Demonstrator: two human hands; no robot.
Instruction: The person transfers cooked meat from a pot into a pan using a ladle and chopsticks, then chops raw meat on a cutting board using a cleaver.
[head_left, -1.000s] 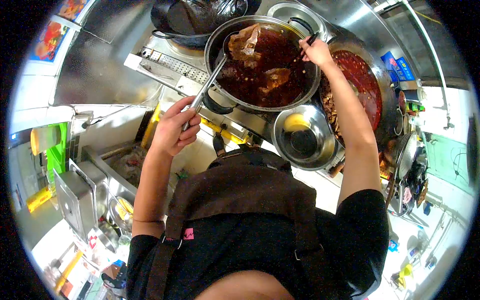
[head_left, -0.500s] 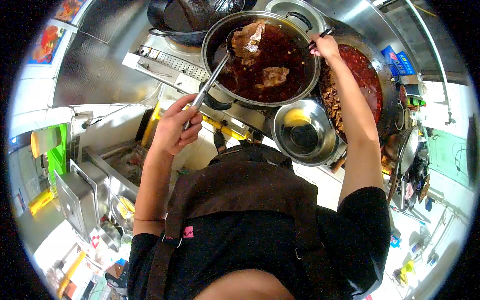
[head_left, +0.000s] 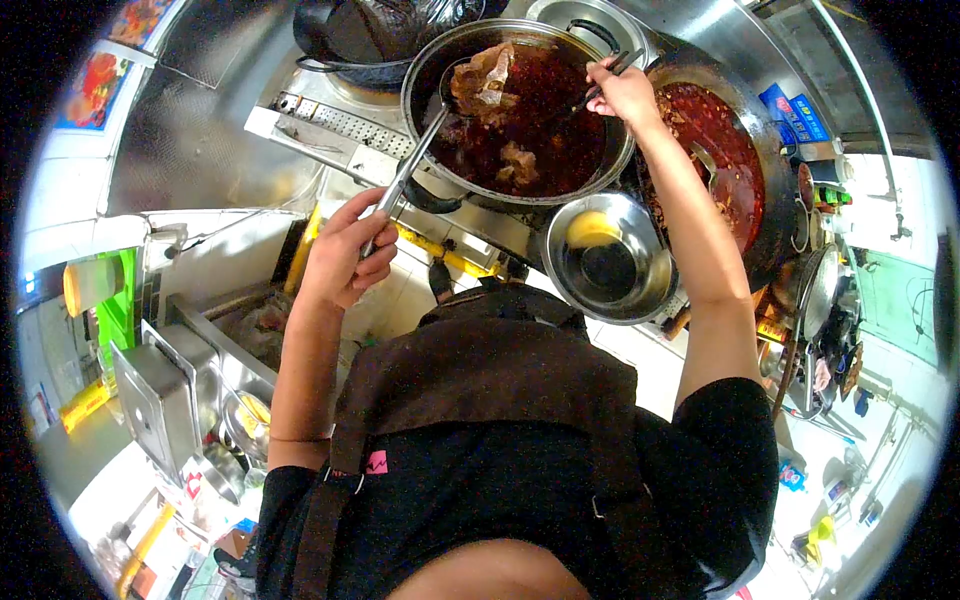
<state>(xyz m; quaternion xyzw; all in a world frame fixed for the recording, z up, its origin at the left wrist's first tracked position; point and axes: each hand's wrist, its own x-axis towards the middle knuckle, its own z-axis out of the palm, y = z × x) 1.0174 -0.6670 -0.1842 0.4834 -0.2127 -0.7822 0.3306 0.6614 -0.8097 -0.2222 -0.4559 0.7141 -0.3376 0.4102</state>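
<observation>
My left hand (head_left: 350,250) is closed around the metal handle of a long ladle (head_left: 410,168). The ladle's head sits at the left side of a large pot (head_left: 411,112) of dark red-brown broth, under a big piece of cooked meat (head_left: 484,80). A smaller piece of meat (head_left: 517,164) shows at the broth's surface near the pot's front. My right hand (head_left: 622,92) grips dark, thin chopsticks (head_left: 622,62) over the pot's right side. Their tips point down and left toward the broth; whether they touch it I cannot tell.
Right of the pot stands a wide wok (head_left: 775,190) of red, oily food, partly behind my right forearm. A steel bowl (head_left: 640,290) with some yellowish liquid is in front. A black wok (head_left: 320,50) sits at the back left. Stacked steel pans (head_left: 155,400) are at the lower left.
My right hand has moved left with the chopsticks, over the broth. The smaller meat piece has shifted left and slightly nearer to me. My left hand has barely moved.
</observation>
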